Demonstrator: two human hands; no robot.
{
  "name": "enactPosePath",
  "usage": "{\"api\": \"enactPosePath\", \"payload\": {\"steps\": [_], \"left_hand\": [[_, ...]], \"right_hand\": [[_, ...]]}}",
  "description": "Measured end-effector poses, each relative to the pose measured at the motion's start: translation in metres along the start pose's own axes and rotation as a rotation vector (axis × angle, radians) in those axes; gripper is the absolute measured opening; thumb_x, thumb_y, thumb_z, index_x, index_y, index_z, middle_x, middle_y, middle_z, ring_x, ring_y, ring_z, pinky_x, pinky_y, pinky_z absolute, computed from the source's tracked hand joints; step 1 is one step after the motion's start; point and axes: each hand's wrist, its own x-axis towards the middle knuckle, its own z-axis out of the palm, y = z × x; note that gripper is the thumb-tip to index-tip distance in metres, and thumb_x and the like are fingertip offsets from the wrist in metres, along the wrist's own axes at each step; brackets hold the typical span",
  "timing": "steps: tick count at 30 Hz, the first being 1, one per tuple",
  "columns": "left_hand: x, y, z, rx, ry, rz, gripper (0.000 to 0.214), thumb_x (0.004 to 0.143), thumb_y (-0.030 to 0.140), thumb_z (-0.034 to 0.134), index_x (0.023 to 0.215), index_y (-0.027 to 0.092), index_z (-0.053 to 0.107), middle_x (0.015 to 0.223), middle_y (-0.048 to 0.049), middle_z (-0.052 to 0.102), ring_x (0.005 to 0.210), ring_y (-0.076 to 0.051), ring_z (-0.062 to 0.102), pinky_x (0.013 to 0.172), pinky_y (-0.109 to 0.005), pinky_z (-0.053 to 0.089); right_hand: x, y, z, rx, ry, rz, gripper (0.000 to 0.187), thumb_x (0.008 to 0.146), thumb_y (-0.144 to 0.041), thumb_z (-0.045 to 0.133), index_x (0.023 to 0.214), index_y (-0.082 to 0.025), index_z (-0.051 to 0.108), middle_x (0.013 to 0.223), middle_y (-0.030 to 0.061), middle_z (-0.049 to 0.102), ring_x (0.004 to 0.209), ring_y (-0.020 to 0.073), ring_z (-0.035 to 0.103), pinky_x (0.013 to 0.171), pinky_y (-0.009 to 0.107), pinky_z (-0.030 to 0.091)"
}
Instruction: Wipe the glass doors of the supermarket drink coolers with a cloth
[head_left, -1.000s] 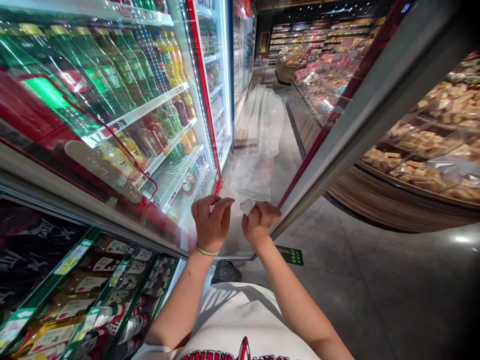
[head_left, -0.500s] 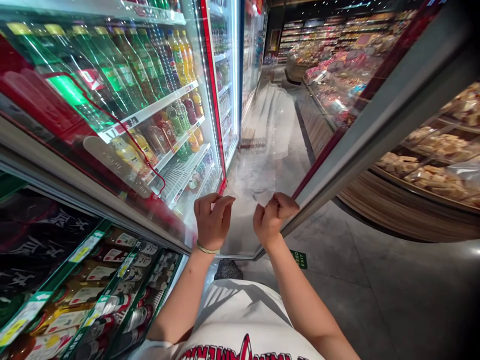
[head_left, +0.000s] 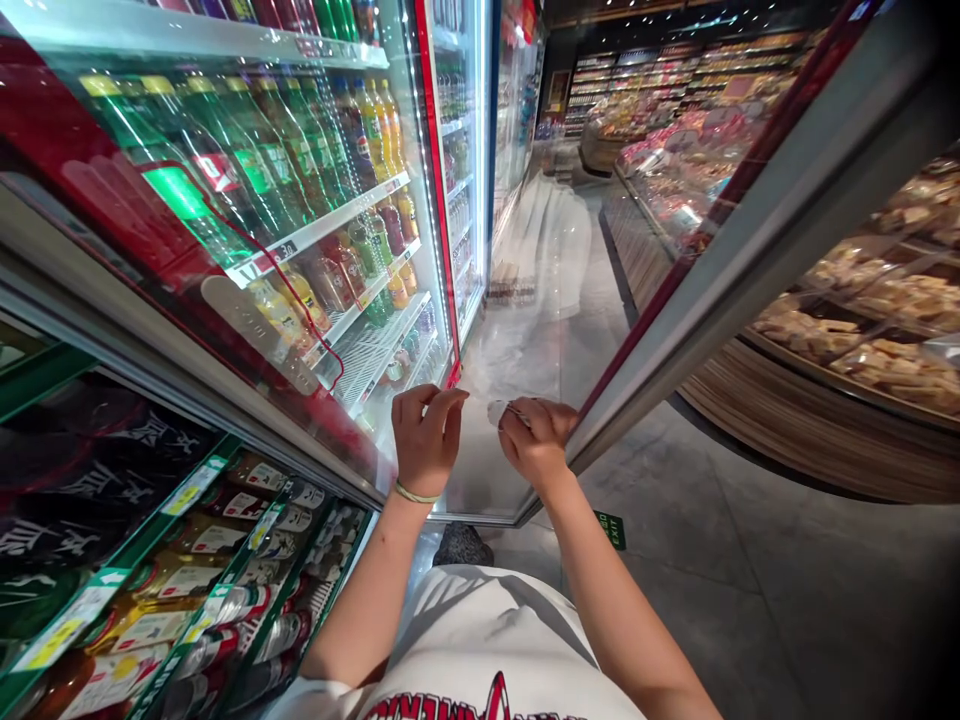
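I stand at an open glass cooler door (head_left: 525, 330) in a shop aisle. My right hand (head_left: 538, 440) is closed on a small white cloth or tissue (head_left: 497, 411) and presses it against the inner side of the glass. My left hand (head_left: 424, 440) is next to it, fingers curled loosely, fingertips touching the glass; a thin green band circles its wrist. Nothing shows inside the left hand.
The door's grey frame (head_left: 750, 240) runs diagonally up to the right. To the left are cooler shelves of green, yellow and red drink bottles (head_left: 247, 170), with lower shelves of bottles (head_left: 187, 580). Food display counters (head_left: 862, 340) line the right side of the grey-tiled aisle.
My right hand slid left on the glass, closer to my left hand, and the white cloth now shows at its fingertips. The view rose slightly.
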Motion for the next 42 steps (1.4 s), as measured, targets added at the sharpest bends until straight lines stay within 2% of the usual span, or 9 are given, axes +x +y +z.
{"api": "enactPosePath", "payload": {"steps": [4, 9, 14, 19, 23, 28, 33, 38, 42], "left_hand": [[0.000, -0.001, -0.001, -0.013, 0.014, 0.003, 0.016, 0.095, 0.012, 0.064, 0.103, 0.022, 0.074, 0.096, -0.0058, 0.059, 0.094, -0.019, 0.058, 0.089, -0.035, 0.044], [0.001, -0.003, -0.004, -0.010, 0.024, 0.019, 0.015, 0.094, 0.011, 0.066, 0.101, 0.021, 0.074, 0.093, -0.0051, 0.057, 0.091, -0.019, 0.055, 0.086, -0.033, 0.044], [0.000, -0.005, -0.005, -0.006, 0.026, -0.002, 0.014, 0.094, 0.012, 0.065, 0.099, 0.022, 0.074, 0.092, -0.0049, 0.057, 0.089, -0.019, 0.055, 0.084, -0.033, 0.044], [0.000, -0.012, -0.009, 0.005, 0.010, -0.013, 0.014, 0.095, 0.013, 0.065, 0.098, 0.023, 0.074, 0.092, -0.0051, 0.058, 0.089, -0.019, 0.056, 0.084, -0.034, 0.044], [-0.001, -0.017, -0.011, 0.011, 0.011, -0.031, 0.015, 0.094, 0.013, 0.064, 0.097, 0.023, 0.074, 0.092, -0.0052, 0.059, 0.090, -0.019, 0.056, 0.085, -0.034, 0.044], [-0.001, -0.019, -0.010, 0.007, -0.002, -0.028, 0.015, 0.095, 0.014, 0.064, 0.100, 0.023, 0.075, 0.094, -0.0056, 0.059, 0.092, -0.020, 0.057, 0.086, -0.035, 0.044], [-0.001, -0.021, -0.010, 0.005, 0.008, -0.027, 0.015, 0.095, 0.013, 0.064, 0.099, 0.022, 0.074, 0.093, -0.0054, 0.059, 0.091, -0.019, 0.056, 0.085, -0.034, 0.044], [-0.002, -0.024, -0.009, 0.002, 0.008, -0.041, 0.015, 0.096, 0.016, 0.063, 0.100, 0.023, 0.075, 0.093, -0.0055, 0.059, 0.090, -0.019, 0.057, 0.084, -0.035, 0.043], [-0.002, -0.026, -0.009, 0.003, 0.009, -0.049, 0.015, 0.096, 0.015, 0.062, 0.099, 0.023, 0.075, 0.093, -0.0057, 0.059, 0.091, -0.020, 0.057, 0.084, -0.035, 0.044]], "right_hand": [[0.002, -0.003, 0.001, -0.061, 0.101, 0.184, 0.017, 0.087, -0.013, 0.059, 0.079, -0.022, 0.071, 0.100, 0.0089, 0.062, 0.099, 0.0219, 0.053, 0.084, 0.036, 0.045], [0.012, 0.000, -0.001, 0.017, 0.065, -0.059, 0.014, 0.087, -0.013, 0.064, 0.077, -0.023, 0.067, 0.093, 0.0028, 0.063, 0.092, 0.0169, 0.053, 0.079, 0.032, 0.040], [0.016, -0.005, 0.000, -0.003, 0.179, 0.158, 0.014, 0.084, -0.010, 0.059, 0.080, -0.019, 0.067, 0.100, 0.0087, 0.059, 0.095, 0.0209, 0.051, 0.080, 0.035, 0.040], [0.011, -0.008, 0.002, 0.040, 0.046, -0.015, 0.015, 0.084, -0.012, 0.062, 0.078, -0.024, 0.068, 0.094, 0.0026, 0.063, 0.094, 0.0181, 0.053, 0.082, 0.035, 0.038], [0.012, -0.009, 0.004, -0.043, 0.178, 0.210, 0.014, 0.083, -0.009, 0.058, 0.075, -0.020, 0.064, 0.099, 0.0093, 0.059, 0.093, 0.0209, 0.052, 0.079, 0.036, 0.041], [0.019, -0.015, 0.006, 0.019, 0.043, -0.039, 0.017, 0.084, -0.010, 0.061, 0.080, -0.025, 0.069, 0.095, 0.0015, 0.063, 0.093, 0.0173, 0.054, 0.082, 0.033, 0.039], [0.020, -0.020, 0.006, 0.019, 0.108, 0.203, 0.018, 0.085, -0.009, 0.057, 0.077, -0.021, 0.068, 0.100, 0.0077, 0.061, 0.097, 0.0210, 0.051, 0.082, 0.035, 0.041], [0.023, -0.022, 0.012, 0.022, 0.040, -0.034, 0.017, 0.086, -0.009, 0.062, 0.080, -0.025, 0.068, 0.096, 0.0024, 0.063, 0.096, 0.0179, 0.052, 0.081, 0.034, 0.038], [0.020, -0.022, 0.016, 0.034, 0.122, 0.121, 0.017, 0.085, -0.009, 0.059, 0.079, -0.022, 0.068, 0.099, 0.0055, 0.061, 0.097, 0.0198, 0.052, 0.083, 0.035, 0.039]]}}
